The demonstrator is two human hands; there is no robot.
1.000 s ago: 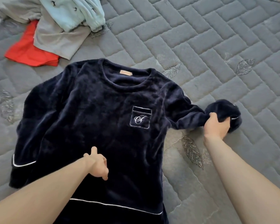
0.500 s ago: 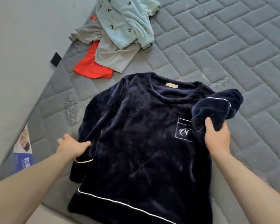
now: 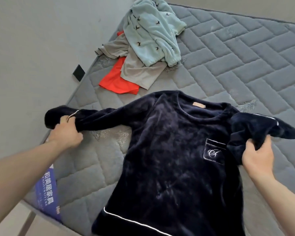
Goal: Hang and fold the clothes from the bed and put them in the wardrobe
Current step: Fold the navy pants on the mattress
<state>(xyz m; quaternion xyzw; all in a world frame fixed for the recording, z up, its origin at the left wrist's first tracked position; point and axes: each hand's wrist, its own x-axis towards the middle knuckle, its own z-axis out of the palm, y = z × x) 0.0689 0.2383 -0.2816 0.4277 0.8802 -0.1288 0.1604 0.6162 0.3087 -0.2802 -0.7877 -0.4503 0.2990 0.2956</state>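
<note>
A navy fleece top (image 3: 169, 150) with white piping and a chest pocket lies face up on the grey quilted mattress (image 3: 245, 65). My left hand (image 3: 66, 132) grips the cuff of its left-side sleeve, pulled out straight toward the mattress edge. The other sleeve is bunched and lifted over the pocket side, with my right hand (image 3: 257, 155) gripping it. Further back lies a pile: a light blue patterned garment (image 3: 152, 31), a beige garment (image 3: 138, 70) and a red garment (image 3: 116, 80).
A grey wall (image 3: 32, 48) runs along the mattress's left side, with a dark socket (image 3: 78, 72) low on it. A blue label (image 3: 47, 193) hangs at the mattress corner. The wardrobe is out of view.
My left hand took hold of the left sleeve cuff and pulled it outward to the left. My right hand keeps the right sleeve, shifted to the right in view as the camera turned.
</note>
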